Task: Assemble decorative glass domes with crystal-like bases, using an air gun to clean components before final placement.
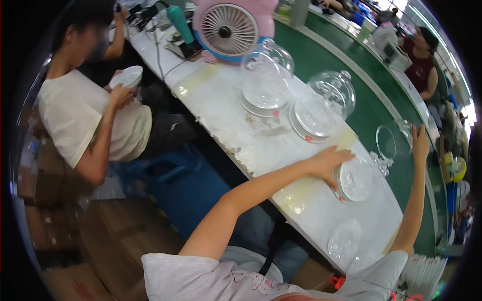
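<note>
Over the worktable, my left hand point(329, 164) reaches to a clear round dish point(355, 179) with a small red mark at its rim. Its fingers are spread and touch the dish's edge. Farther right, above the green surface, my right hand point(420, 143) is closed on the rim of a clear dome lid point(393, 141). The lid is tilted on its side, apart from the dish. Toward the back, clear dishes point(315, 118) and more clear dishes point(265, 90) sit in two groups, with clear domes point(337, 90) beside or over them.
Nearer me lies another clear round piece point(345, 240). A pink fan point(228, 31) and a teal bottle-like object point(179, 24) stand at the far end. At left, a seated person point(95, 110) holds a white bowl point(127, 76). A blue stool point(183, 185) and cardboard boxes point(120, 246) occupy the floor.
</note>
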### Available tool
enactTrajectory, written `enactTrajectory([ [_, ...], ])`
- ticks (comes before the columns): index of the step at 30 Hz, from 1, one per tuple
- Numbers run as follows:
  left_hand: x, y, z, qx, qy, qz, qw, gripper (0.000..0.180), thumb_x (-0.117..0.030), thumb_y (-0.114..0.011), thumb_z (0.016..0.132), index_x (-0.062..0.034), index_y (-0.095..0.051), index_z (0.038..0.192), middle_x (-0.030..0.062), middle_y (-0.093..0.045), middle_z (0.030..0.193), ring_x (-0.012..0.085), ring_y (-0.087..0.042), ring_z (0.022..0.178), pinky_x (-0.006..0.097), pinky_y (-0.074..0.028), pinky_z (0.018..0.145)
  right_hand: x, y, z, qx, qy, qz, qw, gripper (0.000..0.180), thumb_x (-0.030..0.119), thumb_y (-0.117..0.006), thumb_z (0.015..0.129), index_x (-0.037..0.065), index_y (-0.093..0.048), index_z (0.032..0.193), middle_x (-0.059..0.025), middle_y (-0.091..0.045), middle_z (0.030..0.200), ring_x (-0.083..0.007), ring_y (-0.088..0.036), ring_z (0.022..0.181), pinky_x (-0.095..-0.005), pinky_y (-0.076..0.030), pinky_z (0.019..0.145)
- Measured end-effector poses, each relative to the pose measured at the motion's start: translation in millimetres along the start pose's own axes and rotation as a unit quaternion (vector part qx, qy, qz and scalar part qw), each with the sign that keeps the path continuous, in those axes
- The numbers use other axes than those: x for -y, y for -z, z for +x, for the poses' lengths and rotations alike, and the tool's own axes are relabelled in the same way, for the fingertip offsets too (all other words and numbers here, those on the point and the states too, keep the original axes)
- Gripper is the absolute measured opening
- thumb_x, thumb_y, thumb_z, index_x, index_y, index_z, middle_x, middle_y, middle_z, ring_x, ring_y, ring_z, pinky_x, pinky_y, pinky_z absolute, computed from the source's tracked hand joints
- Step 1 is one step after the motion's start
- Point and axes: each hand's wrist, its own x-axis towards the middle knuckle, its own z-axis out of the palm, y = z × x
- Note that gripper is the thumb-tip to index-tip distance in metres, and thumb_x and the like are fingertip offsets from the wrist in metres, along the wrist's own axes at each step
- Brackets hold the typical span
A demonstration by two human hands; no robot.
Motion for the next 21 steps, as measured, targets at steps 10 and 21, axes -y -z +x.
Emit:
enactTrajectory([
  [10, -0.6, 7.0, 4.5, -0.020, 0.000, 0.016, 1.000, 0.107, -0.042, -0.080, 0.050, -0.0086, -0.030, 0.138, 0.0110, -0.034, 0.141, 0.0211, -0.028, 0.133, 0.044, -0.016, 0.110, 35.4, 186.1, -64.3, -0.100, 0.043, 0.398, 0.911, 0.020, 0.028, -0.055, 0.091, 0.009, -0.059, 0.083, 0.0075, -0.037, 0.057, 0.0013, -0.029, 0.048, -0.0183, -0.018, 0.043],
  [21, -3.4, 5.8, -2.0, -0.015, 0.063, -0.022, 0.998, 0.125, -0.045, -0.082, 0.045, -0.0108, -0.012, 0.143, 0.0129, -0.036, 0.139, 0.0325, -0.034, 0.127, 0.038, -0.017, 0.112, 101.4, 155.4, -126.8, 0.008, 0.097, 0.305, 0.947, 0.025, 0.028, -0.059, 0.087, 0.005, -0.051, 0.082, 0.0002, -0.042, 0.056, -0.0049, -0.034, 0.051, -0.0218, -0.028, 0.047],
])
